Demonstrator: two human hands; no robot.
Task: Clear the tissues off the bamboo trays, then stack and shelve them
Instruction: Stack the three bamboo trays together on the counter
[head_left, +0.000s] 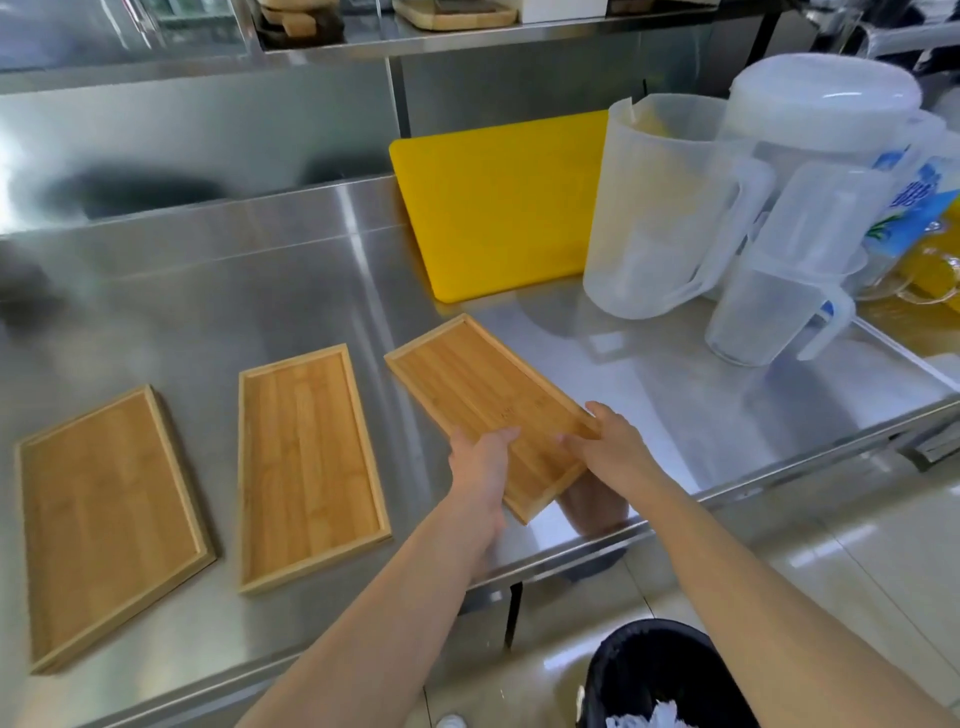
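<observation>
Viewpoint: one wide-angle camera on my head, above the counter's near edge.
Direction: forward and down; steel counter (291, 291) fills the centre, shelf at the upper edge, floor and bin (660, 675) at lower right.
Nearness: close; my forearms enter from the bottom edge.
Shared views: none, single view.

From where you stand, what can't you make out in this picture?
- Head view, upper shelf: cut off by the top edge, so the wooden items on it show only partly.
- Black bin: cut off at the bottom; only some white scraps inside show.
- Right tray: its near end is covered by the left hand and right hand, hiding the grip underneath.
- Blue packet: behind the jugs, print unreadable.
</observation>
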